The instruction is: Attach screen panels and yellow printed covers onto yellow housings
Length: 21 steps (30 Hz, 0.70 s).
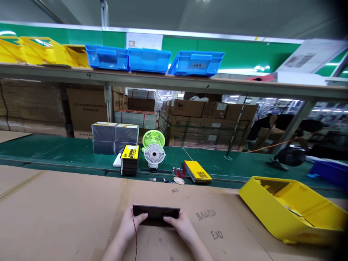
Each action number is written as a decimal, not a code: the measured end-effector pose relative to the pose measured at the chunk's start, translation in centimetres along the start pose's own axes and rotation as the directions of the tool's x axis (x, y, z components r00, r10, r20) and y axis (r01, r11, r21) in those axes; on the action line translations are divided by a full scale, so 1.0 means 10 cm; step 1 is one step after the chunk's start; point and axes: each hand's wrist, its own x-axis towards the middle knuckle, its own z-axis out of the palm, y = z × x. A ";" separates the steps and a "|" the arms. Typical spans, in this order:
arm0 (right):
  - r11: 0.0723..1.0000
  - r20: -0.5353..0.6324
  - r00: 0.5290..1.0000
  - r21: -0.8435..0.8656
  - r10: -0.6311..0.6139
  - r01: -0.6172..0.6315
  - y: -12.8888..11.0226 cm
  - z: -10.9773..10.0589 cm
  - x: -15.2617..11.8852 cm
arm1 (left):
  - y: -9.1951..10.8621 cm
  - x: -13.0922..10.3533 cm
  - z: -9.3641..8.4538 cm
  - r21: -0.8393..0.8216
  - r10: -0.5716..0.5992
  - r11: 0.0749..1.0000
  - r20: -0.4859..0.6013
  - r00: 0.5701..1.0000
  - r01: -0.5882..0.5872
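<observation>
A flat dark panel (156,214) is held level between my two hands, above the cardboard-covered table. My left hand (132,222) grips its left end, thumb on the top face. At the right end my right hand (179,224) holds it the same way. A thin red wire (135,235) hangs from the panel's left corner and runs down over my left wrist. The fingers under the panel are hidden.
Cardboard (67,217) covers the near table. A yellow bin (272,217) stands at the right. Behind are a stack of dark pieces with a yellow label (130,152), a white fan (154,154), a green fan (153,137), a yellow box (198,171) and red wires (179,172).
</observation>
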 end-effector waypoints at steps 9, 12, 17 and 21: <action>0.999 -0.020 1.000 -0.026 0.018 -0.018 -0.03 0.01 -0.01 | -0.07 0.03 -0.02 0.013 -0.026 1.000 -0.011 1.000 0.026; 0.999 -0.016 1.000 -0.025 0.025 -0.026 -0.02 0.01 0.00 | -0.07 0.04 -0.03 0.023 -0.034 0.999 0.014 0.999 0.034; 1.000 -0.003 1.000 -0.029 0.008 -0.008 0.01 0.00 0.02 | 0.00 0.03 -0.03 0.032 -0.014 0.999 0.047 0.999 0.013; 1.000 0.002 1.000 -0.024 0.000 0.001 0.02 0.00 0.02 | 0.01 0.01 -0.03 0.052 -0.011 0.999 0.037 0.999 0.009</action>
